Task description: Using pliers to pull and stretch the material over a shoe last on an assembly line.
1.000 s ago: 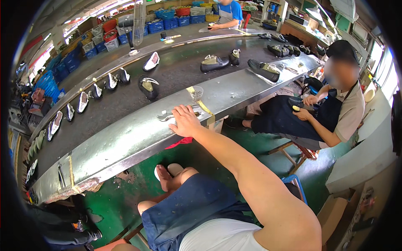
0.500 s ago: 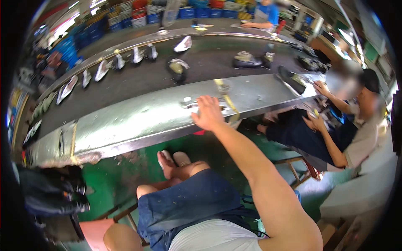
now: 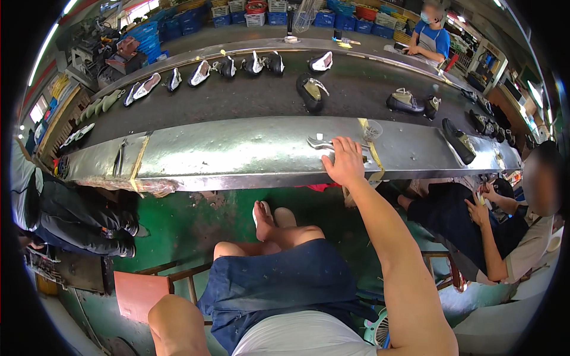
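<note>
My right hand (image 3: 345, 160) lies palm down near the front edge of a metal bench (image 3: 237, 145), its fingers stretched out. Just past the fingertips shows the curved metal head of a hand tool that looks like pliers (image 3: 317, 143); my hand covers much of the rest, and no grip around it is visible. A small clear plastic cup (image 3: 373, 129) stands right of my fingers, beside a strip of yellow tape (image 3: 377, 157). Of my left side only the bent arm (image 3: 175, 317) appears at the lower left; the left hand is out of sight.
Behind the bench, a dark conveyor belt (image 3: 237, 95) carries several shoes, including a black and olive one (image 3: 312, 94). A dark shoe (image 3: 458, 142) lies on the bench's right part. A co-worker (image 3: 504, 237) sits at right; another person (image 3: 77, 202) stands at left.
My view has swung, so the bench and belt sit lower and further right. My right hand stays by the tool. The seated co-worker's raised hand has come down from the bench.
</note>
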The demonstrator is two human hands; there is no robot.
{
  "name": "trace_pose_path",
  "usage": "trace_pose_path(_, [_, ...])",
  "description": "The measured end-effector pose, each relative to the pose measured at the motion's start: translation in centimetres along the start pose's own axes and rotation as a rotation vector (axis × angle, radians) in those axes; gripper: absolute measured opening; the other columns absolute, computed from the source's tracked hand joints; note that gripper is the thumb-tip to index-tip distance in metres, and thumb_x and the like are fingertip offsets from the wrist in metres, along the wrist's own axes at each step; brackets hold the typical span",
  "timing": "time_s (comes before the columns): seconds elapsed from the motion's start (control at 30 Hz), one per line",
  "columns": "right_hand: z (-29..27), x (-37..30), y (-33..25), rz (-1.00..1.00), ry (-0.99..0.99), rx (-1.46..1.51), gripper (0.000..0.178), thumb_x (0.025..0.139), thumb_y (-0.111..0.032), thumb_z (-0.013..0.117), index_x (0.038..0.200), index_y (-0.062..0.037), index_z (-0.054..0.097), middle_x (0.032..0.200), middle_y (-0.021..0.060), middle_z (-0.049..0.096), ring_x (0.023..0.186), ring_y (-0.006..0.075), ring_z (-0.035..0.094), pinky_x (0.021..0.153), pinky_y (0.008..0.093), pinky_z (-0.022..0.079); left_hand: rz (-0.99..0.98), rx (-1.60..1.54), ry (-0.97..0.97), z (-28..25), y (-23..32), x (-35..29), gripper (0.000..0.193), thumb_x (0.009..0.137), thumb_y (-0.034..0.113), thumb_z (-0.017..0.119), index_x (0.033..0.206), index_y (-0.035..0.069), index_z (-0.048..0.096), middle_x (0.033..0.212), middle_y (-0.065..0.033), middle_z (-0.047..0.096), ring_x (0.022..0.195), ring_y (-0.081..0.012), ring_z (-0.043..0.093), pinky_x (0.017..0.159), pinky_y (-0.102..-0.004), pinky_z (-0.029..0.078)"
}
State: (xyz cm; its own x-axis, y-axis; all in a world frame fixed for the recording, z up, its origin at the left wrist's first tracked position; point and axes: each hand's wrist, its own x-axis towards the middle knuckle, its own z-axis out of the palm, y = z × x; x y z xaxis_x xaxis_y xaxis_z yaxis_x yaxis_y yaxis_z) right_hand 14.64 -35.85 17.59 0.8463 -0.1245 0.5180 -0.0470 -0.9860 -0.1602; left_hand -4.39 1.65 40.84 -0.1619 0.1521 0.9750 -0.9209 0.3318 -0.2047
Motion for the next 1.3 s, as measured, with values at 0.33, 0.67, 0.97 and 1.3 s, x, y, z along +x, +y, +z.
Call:
trace_pose_path(0.33, [0.1, -0.2, 1.3, -0.018, 0.063, -0.061, 0.054, 0.084, -0.035, 0.069, 0.124, -0.0005, 0.06, 0.13, 0.0136, 0.058, 0.128, 0.031, 0.049, 0.111, 0.0483, 0.032, -0.633, 0.235, -0.593, -1.6, -9.4, -9.7, 0.032, 0.077, -0.001, 0.067, 0.108, 0.001, 0.062, 0.108, -0.0171, 0.064, 0.096, -0.0379, 0.064, 0.085, -0.0458, 0.053])
trace_pose_path(0.67, [0.1, 0.7, 2.0, -0.133, -0.003, -0.119, 0.052, 0.087, -0.033, 0.066, 0.127, -0.0005, 0.059, 0.129, 0.013, 0.059, 0.124, 0.0326, 0.051, 0.108, 0.0478, 0.033, -1.106, 0.856, -0.76, -13.4, -23.3, -25.8, 0.035, 0.085, 0.012, 0.067, 0.116, -0.002, 0.061, 0.122, -0.023, 0.061, 0.117, -0.041, 0.056, 0.101, -0.0455, 0.047])
trace_pose_path(0.97, [1.3, 7.7, 3.8, -0.35, -0.303, 0.055, 0.038, 0.094, -0.017, 0.058, 0.131, -0.0091, 0.06, 0.127, 0.0084, 0.06, 0.121, 0.0306, 0.052, 0.102, 0.045, 0.037, -1.377, 1.089, -0.63, -20.7, -38.7, -29.4, 0.045, 0.092, 0.031, 0.063, 0.123, -0.001, 0.062, 0.124, -0.0244, 0.062, 0.117, -0.0394, 0.059, 0.102, -0.0438, 0.046])
trace_pose_path(1.3, [5.4, 13.0, 2.0, -0.41, -0.263, 0.196, 0.039, 0.086, -0.013, 0.064, 0.124, -0.0041, 0.062, 0.124, 0.0146, 0.06, 0.118, 0.0375, 0.054, 0.1, 0.048, 0.042, -1.571, 1.257, -0.292, -25.5, -56.3, -33.7, 0.063, 0.094, 0.047, 0.059, 0.134, -0.002, 0.055, 0.133, -0.0251, 0.059, 0.125, -0.0382, 0.056, 0.105, -0.0446, 0.045])
